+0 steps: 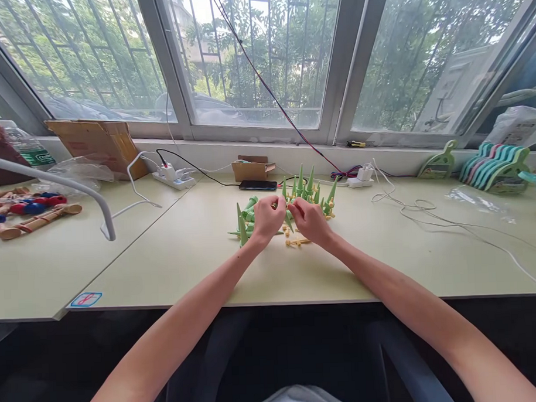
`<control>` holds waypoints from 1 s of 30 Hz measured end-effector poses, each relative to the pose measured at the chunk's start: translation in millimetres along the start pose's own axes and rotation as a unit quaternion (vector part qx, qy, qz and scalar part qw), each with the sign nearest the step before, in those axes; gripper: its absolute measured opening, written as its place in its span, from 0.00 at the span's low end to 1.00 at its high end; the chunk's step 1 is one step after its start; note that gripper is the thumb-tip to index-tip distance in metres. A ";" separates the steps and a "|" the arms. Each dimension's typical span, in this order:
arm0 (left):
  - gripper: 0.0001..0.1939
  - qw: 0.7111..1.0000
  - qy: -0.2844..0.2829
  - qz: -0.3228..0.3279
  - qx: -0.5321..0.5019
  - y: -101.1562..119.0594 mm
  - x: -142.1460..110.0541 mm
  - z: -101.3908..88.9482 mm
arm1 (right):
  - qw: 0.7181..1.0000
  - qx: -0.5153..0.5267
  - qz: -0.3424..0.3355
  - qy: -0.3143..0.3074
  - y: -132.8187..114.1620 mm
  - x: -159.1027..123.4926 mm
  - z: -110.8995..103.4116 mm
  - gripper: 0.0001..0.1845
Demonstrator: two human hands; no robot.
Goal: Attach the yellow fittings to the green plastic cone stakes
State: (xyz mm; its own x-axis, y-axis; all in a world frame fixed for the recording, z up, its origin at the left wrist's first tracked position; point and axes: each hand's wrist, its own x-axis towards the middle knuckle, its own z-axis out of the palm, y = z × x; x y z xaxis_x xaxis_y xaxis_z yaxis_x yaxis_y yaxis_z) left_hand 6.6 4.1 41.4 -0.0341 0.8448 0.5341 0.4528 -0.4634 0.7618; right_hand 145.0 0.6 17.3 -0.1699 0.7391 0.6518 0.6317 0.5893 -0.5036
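My left hand [269, 217] is closed in a pinch above the desk, its fingertips close to those of my right hand. What it grips is hidden behind the fingers. My right hand [310, 220] is closed too, and a green cone-shaped piece [288, 221] points down from under its fingertips. Behind the right hand, several green cones [301, 181] stand upright with small yellow parts at their bases. More loose green cones [242, 228] lie and stand beside the left hand. Small yellow plastic parts [297, 242] lie on the desk below the hands.
Behind the hands are a black phone [257, 185] and a small cardboard box [250, 168]. A white lamp arm [107, 215] reaches in at left, near wooden toys [35, 224]. White cables [420, 206] and a row of hanger-like plastic pieces [495, 165] occupy the right.
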 end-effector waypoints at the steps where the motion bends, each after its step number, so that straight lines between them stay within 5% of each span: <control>1: 0.21 1.000 -0.003 0.000 -0.002 0.2 -0.4 0.2 | 1.000 -0.004 0.001 -0.001 0.6 0.2 0.1 0.18; 17: 0.22 1.000 -0.012 0.009 0.008 0.0 -1.0 1.1 | 0.998 -0.044 0.038 -0.014 1.2 1.2 0.5 0.26; 30: 0.22 1.000 0.009 0.006 0.007 -0.8 0.3 0.1 | 0.999 -0.008 0.046 0.014 -3.9 0.0 -1.6 0.17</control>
State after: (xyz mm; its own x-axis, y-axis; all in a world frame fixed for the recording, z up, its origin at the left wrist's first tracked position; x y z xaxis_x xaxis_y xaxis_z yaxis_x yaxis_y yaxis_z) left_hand 6.4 4.8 40.9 -0.0433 0.8340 0.5501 0.4663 -0.4701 0.7494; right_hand 143.7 -2.3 20.2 -0.0906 0.7801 0.6191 0.6552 0.5148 -0.5528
